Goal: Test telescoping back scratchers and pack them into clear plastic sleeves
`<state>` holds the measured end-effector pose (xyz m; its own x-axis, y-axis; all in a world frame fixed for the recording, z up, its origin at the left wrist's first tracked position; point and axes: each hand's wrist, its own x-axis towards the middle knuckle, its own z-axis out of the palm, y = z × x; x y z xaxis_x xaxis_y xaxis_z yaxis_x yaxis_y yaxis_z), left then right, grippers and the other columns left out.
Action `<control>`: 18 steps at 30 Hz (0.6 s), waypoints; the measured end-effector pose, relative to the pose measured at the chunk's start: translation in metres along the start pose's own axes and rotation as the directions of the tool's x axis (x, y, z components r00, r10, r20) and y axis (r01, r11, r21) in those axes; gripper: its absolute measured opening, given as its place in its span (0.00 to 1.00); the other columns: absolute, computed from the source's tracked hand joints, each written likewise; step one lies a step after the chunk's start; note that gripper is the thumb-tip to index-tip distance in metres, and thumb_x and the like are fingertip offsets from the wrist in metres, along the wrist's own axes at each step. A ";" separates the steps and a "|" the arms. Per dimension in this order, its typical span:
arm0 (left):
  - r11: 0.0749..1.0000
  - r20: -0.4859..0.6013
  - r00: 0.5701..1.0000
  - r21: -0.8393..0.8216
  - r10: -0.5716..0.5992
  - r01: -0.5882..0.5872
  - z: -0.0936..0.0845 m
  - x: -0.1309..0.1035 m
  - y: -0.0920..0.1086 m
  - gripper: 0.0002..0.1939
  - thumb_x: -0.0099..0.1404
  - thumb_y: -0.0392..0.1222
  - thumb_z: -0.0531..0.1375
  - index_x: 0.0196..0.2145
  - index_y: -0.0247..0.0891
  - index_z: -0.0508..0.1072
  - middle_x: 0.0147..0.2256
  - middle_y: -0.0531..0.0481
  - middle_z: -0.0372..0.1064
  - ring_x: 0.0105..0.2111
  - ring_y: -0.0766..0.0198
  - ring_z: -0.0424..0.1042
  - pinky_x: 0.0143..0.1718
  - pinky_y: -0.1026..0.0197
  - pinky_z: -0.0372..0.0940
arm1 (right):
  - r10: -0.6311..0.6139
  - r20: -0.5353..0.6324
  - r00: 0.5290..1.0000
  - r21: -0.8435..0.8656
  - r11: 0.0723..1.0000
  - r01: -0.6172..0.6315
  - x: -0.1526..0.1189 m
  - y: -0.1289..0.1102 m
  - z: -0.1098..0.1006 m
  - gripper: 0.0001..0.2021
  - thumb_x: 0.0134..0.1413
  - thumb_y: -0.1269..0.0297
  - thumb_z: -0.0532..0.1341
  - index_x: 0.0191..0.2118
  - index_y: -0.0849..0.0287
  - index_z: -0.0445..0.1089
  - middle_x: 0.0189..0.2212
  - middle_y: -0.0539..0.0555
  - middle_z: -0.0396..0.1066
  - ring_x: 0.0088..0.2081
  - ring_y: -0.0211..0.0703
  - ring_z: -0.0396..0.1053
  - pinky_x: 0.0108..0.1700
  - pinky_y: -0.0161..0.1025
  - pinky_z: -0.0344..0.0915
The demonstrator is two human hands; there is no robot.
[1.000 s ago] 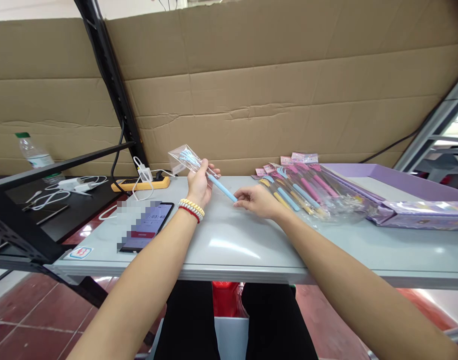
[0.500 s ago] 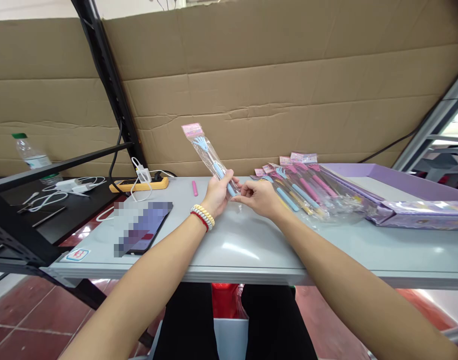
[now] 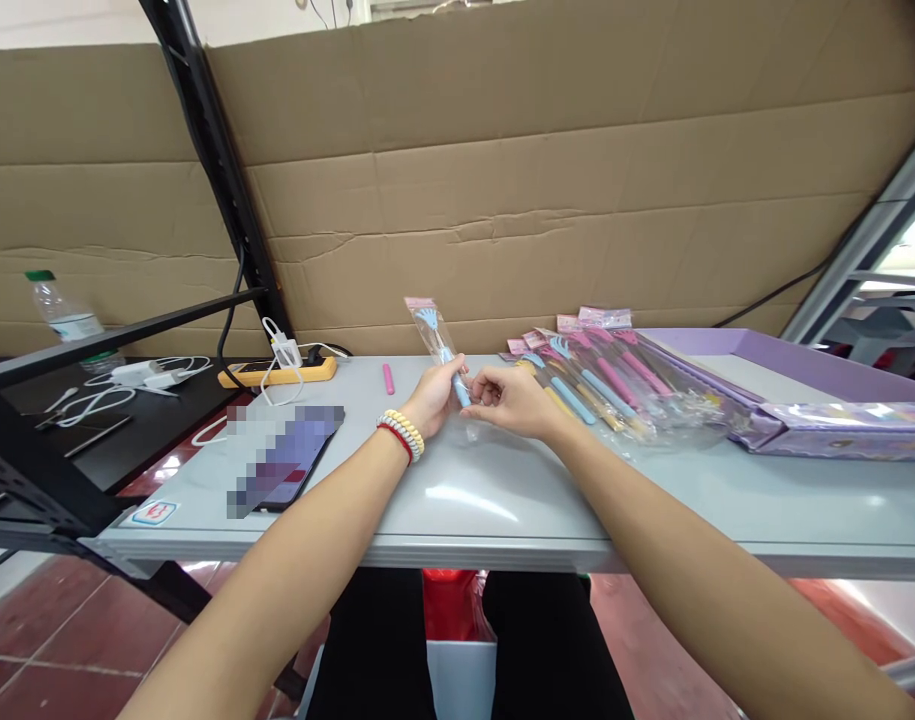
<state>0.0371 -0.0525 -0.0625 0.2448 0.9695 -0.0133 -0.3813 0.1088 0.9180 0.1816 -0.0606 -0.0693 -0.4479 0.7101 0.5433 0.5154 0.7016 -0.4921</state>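
A light-blue hand-shaped back scratcher (image 3: pixel 428 318) in a clear plastic sleeve with a pink header leans up and away from me over the table. My left hand (image 3: pixel 432 398) is closed around its handle and sleeve. Fingers pinched, my right hand (image 3: pixel 511 400) meets the lower end of the handle; whether it grips the film or the handle is hard to see. To the right lie several bagged back scratchers (image 3: pixel 603 370), pink, blue and yellow, overlapping in a pile. A short pink stick (image 3: pixel 388 379) rests left of my hands.
A purple tray-like box (image 3: pixel 832 440) stands at the right beside the pile. On the left are a partly blurred phone (image 3: pixel 301 470), a yellow power strip (image 3: pixel 307 371) with white chargers, and a black rack post (image 3: pixel 217 150). Cardboard (image 3: pixel 539 180) walls the back.
The back scratcher's upper end has come down and to the right, and it now tilts more toward the back. Both hands have stayed close together, shifting only slightly.
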 end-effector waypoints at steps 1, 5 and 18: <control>1.000 -0.007 1.000 0.008 -0.005 0.005 0.000 0.000 0.000 0.16 0.60 0.50 0.61 0.23 0.37 0.64 0.18 0.53 0.62 0.18 0.68 0.63 0.21 0.65 0.56 | 0.005 -0.007 1.000 -0.004 1.000 -0.005 0.000 0.000 0.000 0.13 0.42 0.57 0.66 0.24 0.58 0.62 0.18 0.46 0.61 0.21 0.33 0.55 0.26 0.33 0.52; 0.997 -0.025 0.999 0.076 -0.026 0.028 0.001 -0.001 -0.002 0.15 0.62 0.45 0.58 0.21 0.36 0.64 0.19 0.53 0.62 0.17 0.69 0.61 0.20 0.64 0.54 | 0.025 -0.057 0.998 -0.052 0.998 -0.028 0.001 0.001 0.000 0.17 0.39 0.54 0.68 0.24 0.58 0.61 0.17 0.45 0.59 0.21 0.32 0.53 0.26 0.33 0.50; 0.991 0.001 0.993 0.069 -0.115 0.115 -0.008 0.001 0.008 0.11 0.61 0.42 0.55 0.22 0.37 0.63 0.18 0.52 0.61 0.16 0.67 0.62 0.16 0.65 0.54 | 0.060 0.108 0.992 0.235 0.968 -0.084 -0.002 -0.001 -0.005 0.29 0.30 0.49 0.71 0.37 0.59 0.63 0.25 0.47 0.62 0.24 0.33 0.57 0.27 0.33 0.54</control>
<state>0.0275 -0.0487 -0.0586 0.2877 0.9504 -0.1185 -0.2881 0.2038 0.9356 0.1854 -0.0627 -0.0668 -0.4923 0.7533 0.4361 0.3648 0.6334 -0.6824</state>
